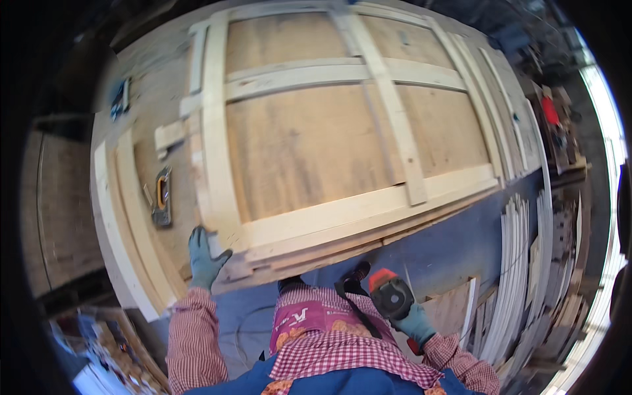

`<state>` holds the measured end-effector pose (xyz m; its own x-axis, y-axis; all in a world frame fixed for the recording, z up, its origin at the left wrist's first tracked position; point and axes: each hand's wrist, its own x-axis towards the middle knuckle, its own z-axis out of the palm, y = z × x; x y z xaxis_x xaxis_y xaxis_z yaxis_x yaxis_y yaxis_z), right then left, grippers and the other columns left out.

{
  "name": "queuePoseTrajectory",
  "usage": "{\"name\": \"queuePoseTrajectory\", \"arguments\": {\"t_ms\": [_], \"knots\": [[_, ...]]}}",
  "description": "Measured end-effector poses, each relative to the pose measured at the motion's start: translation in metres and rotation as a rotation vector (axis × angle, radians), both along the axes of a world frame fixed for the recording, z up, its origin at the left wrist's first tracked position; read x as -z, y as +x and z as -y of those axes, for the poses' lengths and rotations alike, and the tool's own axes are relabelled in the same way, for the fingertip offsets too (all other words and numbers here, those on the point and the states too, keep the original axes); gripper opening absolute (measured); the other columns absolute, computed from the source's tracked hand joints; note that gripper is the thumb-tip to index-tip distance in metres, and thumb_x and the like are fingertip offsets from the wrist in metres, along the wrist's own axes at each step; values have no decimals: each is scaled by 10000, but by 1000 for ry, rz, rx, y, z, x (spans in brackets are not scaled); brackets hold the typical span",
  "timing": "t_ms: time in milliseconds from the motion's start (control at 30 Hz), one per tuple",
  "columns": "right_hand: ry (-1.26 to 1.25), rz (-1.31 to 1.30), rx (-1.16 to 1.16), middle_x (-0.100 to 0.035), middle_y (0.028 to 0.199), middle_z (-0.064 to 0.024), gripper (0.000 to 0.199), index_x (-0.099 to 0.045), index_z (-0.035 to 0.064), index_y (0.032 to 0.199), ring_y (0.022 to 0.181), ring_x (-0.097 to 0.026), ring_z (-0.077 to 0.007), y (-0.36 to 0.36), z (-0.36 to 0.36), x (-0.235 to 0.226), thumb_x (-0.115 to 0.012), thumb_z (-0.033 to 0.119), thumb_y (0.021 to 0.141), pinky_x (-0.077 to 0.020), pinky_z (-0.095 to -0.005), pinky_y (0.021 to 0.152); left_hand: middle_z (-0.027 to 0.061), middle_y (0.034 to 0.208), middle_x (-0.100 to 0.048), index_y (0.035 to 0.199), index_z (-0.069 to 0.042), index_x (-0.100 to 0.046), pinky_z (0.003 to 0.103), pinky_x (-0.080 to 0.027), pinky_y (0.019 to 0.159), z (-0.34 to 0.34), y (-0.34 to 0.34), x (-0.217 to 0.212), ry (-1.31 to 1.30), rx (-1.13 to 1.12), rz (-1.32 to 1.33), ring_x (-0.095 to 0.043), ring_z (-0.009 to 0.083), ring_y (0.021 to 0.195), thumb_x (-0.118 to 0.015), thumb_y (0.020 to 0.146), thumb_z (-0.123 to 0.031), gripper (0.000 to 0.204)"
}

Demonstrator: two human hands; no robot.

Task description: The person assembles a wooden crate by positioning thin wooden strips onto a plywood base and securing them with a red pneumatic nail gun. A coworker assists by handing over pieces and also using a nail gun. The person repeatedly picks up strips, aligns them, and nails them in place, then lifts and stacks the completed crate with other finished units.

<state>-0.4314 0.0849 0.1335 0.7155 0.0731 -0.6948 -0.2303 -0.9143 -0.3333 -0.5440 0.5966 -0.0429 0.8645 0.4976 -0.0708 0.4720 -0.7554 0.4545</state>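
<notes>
My left hand (207,260), in a grey-blue glove, rests at the near left corner of a pale wooden frame (309,214). Its thumb and fingers are spread around that corner. Boards and crosspieces of the frame lie over brown plywood panels (309,148). My right hand (416,324), gloved too, is closed on the handle of a red and black power tool (391,297) shaped like a nail gun. This tool is held low in front of my body, apart from the frame. Its working end is hard to make out.
Left of the frame lie a grey tool with a yellow handle (162,197), a short wood block (170,136) and long boards (135,230). Long pale strips (517,263) stand stacked at the right. A thin hose (240,336) curls on the blue floor (454,247).
</notes>
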Motion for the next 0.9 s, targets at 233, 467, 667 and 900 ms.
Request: {"name": "queuePoseTrajectory", "arguments": {"t_ms": [233, 467, 667, 900], "knots": [[-80, -24, 471, -668, 619, -116, 275, -686, 1, 764, 570, -661, -243, -41, 170, -35, -725, 246, 646, -543, -361, 621, 235, 1405, -375, 1382, 27, -372, 475, -255, 1112, 180, 113, -29, 42, 233, 161, -322, 403, 1319, -709, 770, -254, 753], [209, 107, 963, -622, 642, -133, 285, -586, -64, 816, 468, -615, -228, -24, 296, -38, -738, 95, 635, -519, -367, 443, 210, 1379, -422, 1354, -29, -431, 485, -254, 1110, 387, 262, -65, -62, 714, 164, -351, 400, 1305, -690, 794, -279, 665], [428, 177, 1068, -623, 700, -153, 409, -555, -74, 976, 501, -628, -253, 64, 398, -21, -729, 10, 616, -548, -388, 459, 206, 1367, -433, 1333, -36, -456, 491, -273, 1099, 454, 387, -71, -5, 708, 233, -376, 391, 1286, -665, 822, -269, 599], [654, 154, 949, -637, 778, -127, 420, -544, -30, 1113, 619, -648, -230, 283, 476, -34, -647, -87, 710, -551, -369, 538, 201, 1380, -429, 1333, -29, -450, 490, -262, 1104, 512, 567, -40, 22, 597, 337, -368, 379, 1299, -648, 840, -258, 579]]}}
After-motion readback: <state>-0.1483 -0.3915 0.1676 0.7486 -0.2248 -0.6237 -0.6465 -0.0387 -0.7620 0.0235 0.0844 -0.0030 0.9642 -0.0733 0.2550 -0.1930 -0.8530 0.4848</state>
